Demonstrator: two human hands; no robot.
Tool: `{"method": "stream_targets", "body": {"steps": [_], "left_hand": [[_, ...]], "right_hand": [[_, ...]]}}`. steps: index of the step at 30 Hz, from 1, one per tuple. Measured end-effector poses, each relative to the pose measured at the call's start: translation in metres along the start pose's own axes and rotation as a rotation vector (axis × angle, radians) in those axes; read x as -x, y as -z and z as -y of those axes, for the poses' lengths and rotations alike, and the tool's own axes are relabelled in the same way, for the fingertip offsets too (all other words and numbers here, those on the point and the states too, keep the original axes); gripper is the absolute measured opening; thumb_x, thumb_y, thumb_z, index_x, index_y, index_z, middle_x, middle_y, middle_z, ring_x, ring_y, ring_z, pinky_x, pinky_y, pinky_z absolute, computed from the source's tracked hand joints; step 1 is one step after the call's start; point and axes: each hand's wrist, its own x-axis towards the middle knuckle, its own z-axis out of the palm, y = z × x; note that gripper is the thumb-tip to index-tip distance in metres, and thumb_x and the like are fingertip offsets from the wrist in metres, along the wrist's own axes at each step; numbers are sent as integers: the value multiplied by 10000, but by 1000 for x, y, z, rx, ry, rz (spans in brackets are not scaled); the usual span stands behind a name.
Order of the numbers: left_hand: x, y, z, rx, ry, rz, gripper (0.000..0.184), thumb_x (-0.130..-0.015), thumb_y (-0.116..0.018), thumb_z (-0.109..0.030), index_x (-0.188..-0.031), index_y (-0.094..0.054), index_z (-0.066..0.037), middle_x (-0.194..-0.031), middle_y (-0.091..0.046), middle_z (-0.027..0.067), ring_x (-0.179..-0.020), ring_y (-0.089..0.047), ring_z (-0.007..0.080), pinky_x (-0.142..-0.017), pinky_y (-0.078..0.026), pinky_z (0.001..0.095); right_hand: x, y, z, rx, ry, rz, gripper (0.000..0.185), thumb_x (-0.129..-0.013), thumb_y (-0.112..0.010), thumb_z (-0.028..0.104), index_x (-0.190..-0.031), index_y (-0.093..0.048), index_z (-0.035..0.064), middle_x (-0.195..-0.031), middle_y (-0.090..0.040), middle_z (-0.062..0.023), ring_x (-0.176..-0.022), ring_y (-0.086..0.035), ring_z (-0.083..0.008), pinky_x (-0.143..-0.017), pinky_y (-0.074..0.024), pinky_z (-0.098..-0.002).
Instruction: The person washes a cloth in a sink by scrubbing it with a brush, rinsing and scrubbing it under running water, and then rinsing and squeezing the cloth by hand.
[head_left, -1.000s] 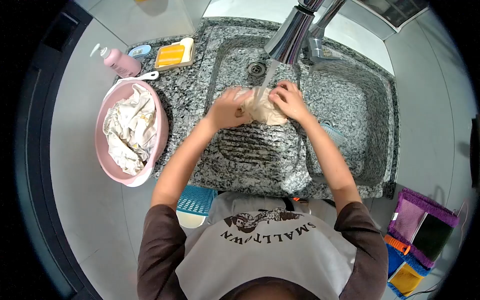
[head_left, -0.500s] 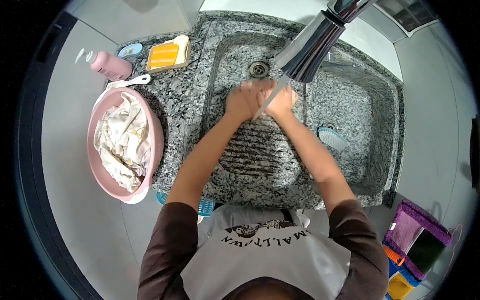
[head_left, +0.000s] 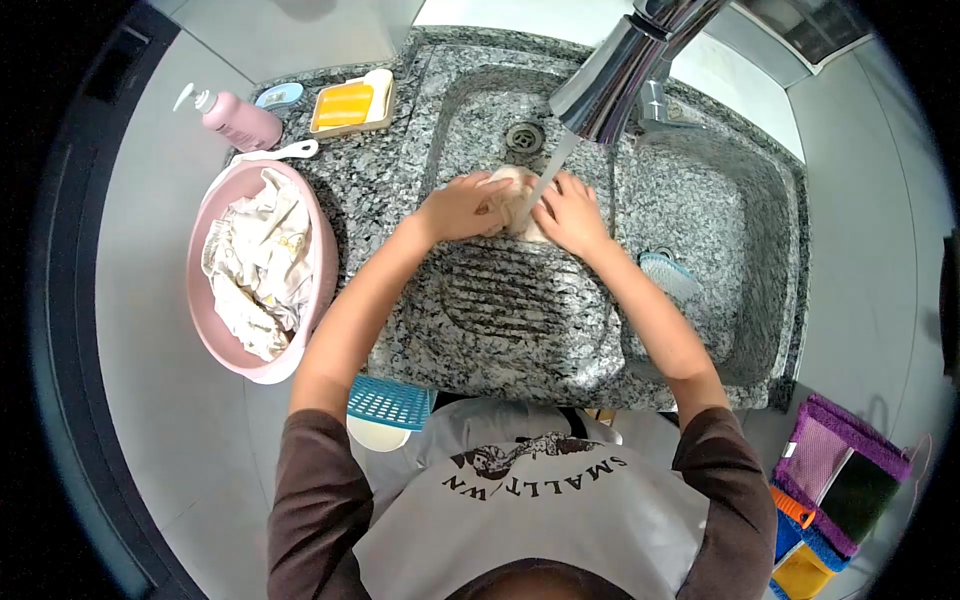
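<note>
A wet cream cloth lies bunched between my two hands in the left basin of the granite sink, just above the ridged washboard part. My left hand has its fingers closed on the cloth's left side. On the right side, my right hand grips the cloth with bent fingers. Water runs from the chrome faucet onto the cloth between them. Parts of the cloth are hidden under my fingers.
A pink basin of white clothes stands left. Behind it are a pink pump bottle, a white-handled brush and a soap tray. A blue brush lies in the right basin; mop pads hang lower right.
My hands were pressed together over the cloth half a second ago. They have moved apart to its two sides, and the cloth shows between them again.
</note>
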Motion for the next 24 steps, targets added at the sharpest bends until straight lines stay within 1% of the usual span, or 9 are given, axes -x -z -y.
{"method": "stream_targets", "body": {"steps": [7, 9, 10, 14, 15, 16, 19, 21, 24], "left_hand": [[-15, -32, -19, -177, 187, -94, 591, -798, -557, -354, -1316, -347, -163, -1120, -463, 166, -995, -489, 371, -798, -461, 463], [-23, -41, -15, -224, 249, -154, 572, -789, -563, -346, -1296, -368, -169, -1097, -472, 177, -962, -512, 362, -762, -483, 440], [-29, -44, -12, -245, 270, -159, 494, -798, -552, -312, -1244, -408, -156, -1071, -490, 177, -909, -553, 347, -715, -503, 412], [-60, -44, 4, -199, 331, -263, 331, -795, -536, -330, -1067, -498, -145, -1024, -540, 158, -856, -594, 297, -676, -509, 395], [-69, -29, 2, -195, 380, -139, 291, -804, -509, -319, -1031, -516, -136, -983, -568, 165, -838, -608, 287, -653, -513, 396], [-69, -23, -1, -187, 430, -7, 261, -814, -482, -309, -994, -534, -127, -941, -597, 172, -819, -622, 276, -630, -518, 398], [-69, -20, 7, -298, 317, -116, 287, -852, -483, -329, -1036, -554, -120, -816, -610, 174, -705, -635, 263, -580, -519, 381], [-63, -4, 3, -175, 349, -82, 298, -855, -458, -312, -1029, -571, -99, -863, -615, 186, -771, -625, 303, -652, -509, 409], [-55, 23, 3, 197, 342, 43, 383, -870, -376, -270, -1108, -542, -20, -1053, -584, 215, -977, -552, 365, -883, -404, 417]], "right_hand": [[-12, -36, 4, 246, 23, -144, 362, -746, -515, 311, -1055, -575, 134, -1208, -476, -115, -1146, -414, -280, -871, -324, -507], [-25, -38, 6, 314, -41, -75, 334, -737, -524, 269, -1038, -571, 132, -1086, -551, -56, -1000, -502, -234, -807, -403, -422], [-35, -39, 7, 219, -76, -169, 223, -729, -525, 241, -888, -580, 96, -865, -608, -53, -779, -572, -240, -661, -462, -396], [-74, -39, -13, -43, 20, -249, 190, -779, -484, 263, -827, -567, 99, -722, -602, -122, -601, -574, -313, -591, -473, -427], [-86, -56, -33, -40, 20, -251, 190, -779, -484, 263, -827, -567, 99, -722, -602, -122, -601, -574, -313, -591, -473, -427], [-93, -90, -66, 57, 281, -500, 208, -806, -453, 275, -834, -570, 106, -734, -610, -124, -619, -584, -314, -594, -477, -413], [-95, -67, -44, -776, -101, -172, 275, -860, -384, 308, -868, -571, 106, -777, -630, -133, -669, -606, -319, -619, -484, -405], [-90, -44, -34, -253, -183, 34, 303, -855, -389, 313, -936, -581, 92, -744, -627, -139, -664, -614, -310, -644, -489, -399], [-67, 13, -8, -172, -111, 149, 445, -839, -456, 415, -1175, -502, 126, -1044, -575, -135, -980, -540, -301, -855, -404, -430]]}}
